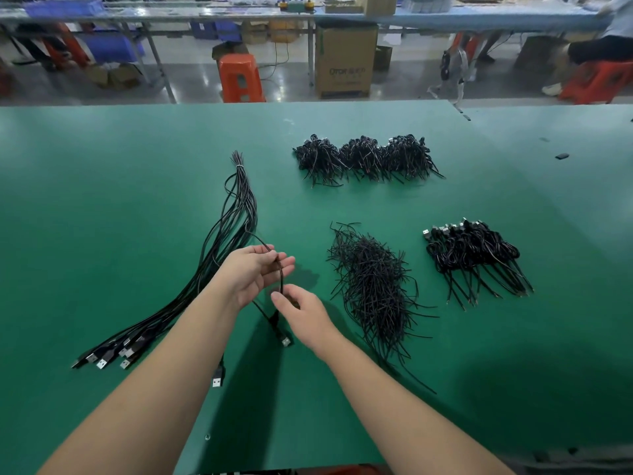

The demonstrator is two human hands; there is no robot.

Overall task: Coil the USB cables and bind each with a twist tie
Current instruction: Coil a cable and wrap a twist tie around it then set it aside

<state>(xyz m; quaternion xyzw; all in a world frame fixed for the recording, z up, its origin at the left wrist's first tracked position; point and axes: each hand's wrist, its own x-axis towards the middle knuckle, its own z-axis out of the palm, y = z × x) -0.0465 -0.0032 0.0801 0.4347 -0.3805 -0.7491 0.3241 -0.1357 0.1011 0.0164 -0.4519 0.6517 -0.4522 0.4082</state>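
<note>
A long bundle of uncoiled black USB cables (219, 241) lies on the left of the green table (102, 186), tied at its far end, plugs toward me. My left hand (255, 274) holds one black cable (281, 279) from that bundle between thumb and fingers, palm turned up. Just below it, my right hand (301, 315) pinches the same cable lower down; its USB plug (285, 340) hangs beside my right wrist. A loose heap of black twist ties (373, 286) lies to the right of my hands.
Coiled, tied cables lie in a row (476, 258) at the right and in a bigger pile (363, 157) at the back. One stray plug (218, 377) lies under my left forearm. Beyond the table's far edge stand an orange stool (239, 78) and a cardboard box (344, 61).
</note>
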